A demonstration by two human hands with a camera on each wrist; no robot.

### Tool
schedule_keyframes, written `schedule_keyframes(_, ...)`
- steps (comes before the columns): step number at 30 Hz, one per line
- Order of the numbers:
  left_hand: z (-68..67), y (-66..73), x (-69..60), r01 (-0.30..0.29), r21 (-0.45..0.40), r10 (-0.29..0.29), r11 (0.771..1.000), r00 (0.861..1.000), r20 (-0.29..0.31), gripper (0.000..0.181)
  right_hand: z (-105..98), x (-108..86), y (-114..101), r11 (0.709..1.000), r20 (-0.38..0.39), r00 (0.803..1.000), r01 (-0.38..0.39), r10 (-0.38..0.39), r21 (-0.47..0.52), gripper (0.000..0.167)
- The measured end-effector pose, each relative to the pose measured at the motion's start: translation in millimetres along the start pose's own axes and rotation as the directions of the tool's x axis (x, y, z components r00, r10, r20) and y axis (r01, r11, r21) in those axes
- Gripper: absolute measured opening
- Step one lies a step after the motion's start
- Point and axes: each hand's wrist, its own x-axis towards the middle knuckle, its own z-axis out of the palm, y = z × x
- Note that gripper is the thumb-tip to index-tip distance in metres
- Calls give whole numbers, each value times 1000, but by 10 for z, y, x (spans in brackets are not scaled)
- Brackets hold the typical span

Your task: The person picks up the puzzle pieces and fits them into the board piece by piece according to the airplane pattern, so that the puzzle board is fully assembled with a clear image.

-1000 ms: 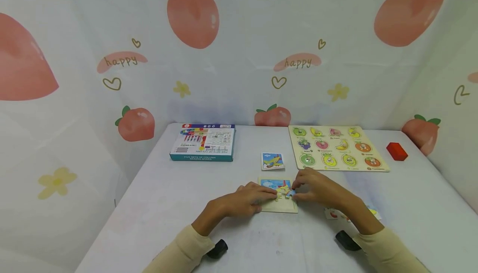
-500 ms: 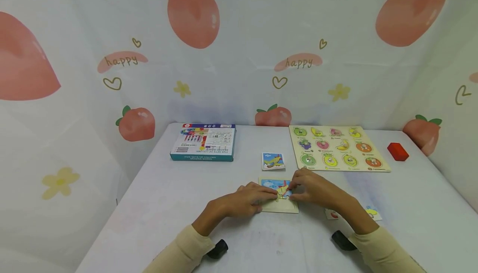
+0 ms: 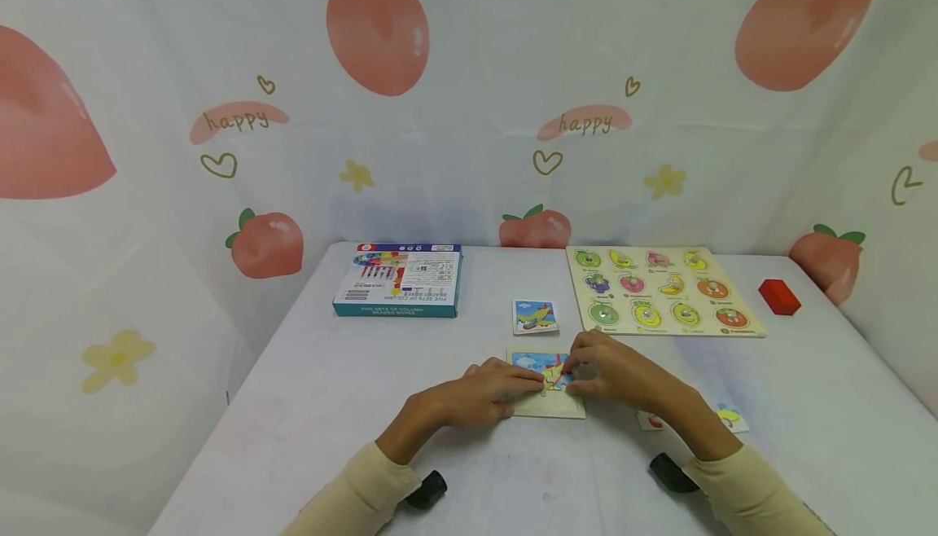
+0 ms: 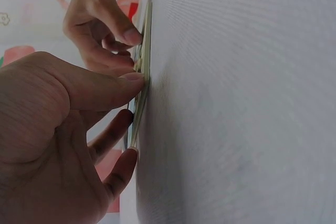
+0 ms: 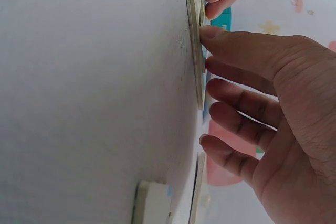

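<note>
A small wooden jigsaw board (image 3: 545,409) with an airplane picture lies at the table's middle. My left hand (image 3: 476,393) rests at its left side, index finger reaching over the pieces and thumb near the front edge. In the left wrist view, that thumb (image 4: 113,88) touches the board's edge. At the board's right side, my right hand (image 3: 623,371) pinches a puzzle piece (image 3: 563,384) against the picture between thumb and forefinger. Its other fingers (image 5: 247,106) stay apart from the board in the right wrist view. The fingers partly hide the piece.
Behind the board lies an airplane picture card (image 3: 535,317). A fruit peg puzzle (image 3: 663,290) and a red block (image 3: 779,297) are at the back right, a flat box (image 3: 398,281) at the back left. Loose picture pieces (image 3: 729,417) lie beneath the right forearm.
My right hand has shifted slightly left, and the piece it pinches, tilted earlier, now lies in against the airplane picture. My left hand stays in place.
</note>
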Motion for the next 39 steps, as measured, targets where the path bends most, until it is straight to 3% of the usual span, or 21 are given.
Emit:
schedule_keyframes(24, -13, 25, -14, -20, 3, 20, 1000, 1000, -4, 55, 7, 10, -2, 999, 10, 1000, -28, 28, 40, 18)
schedule_keyframes(33, -4, 20, -14, -4, -6, 4, 1000, 1000, -6, 56, 8, 27, -11, 998, 32, 999, 23, -25, 59, 30)
schedule_keyframes(39, -4, 23, -21, -10, 2, 10, 1000, 1000, -8, 55, -2, 22, -10, 997, 40, 999, 30, -33, 67, 22)
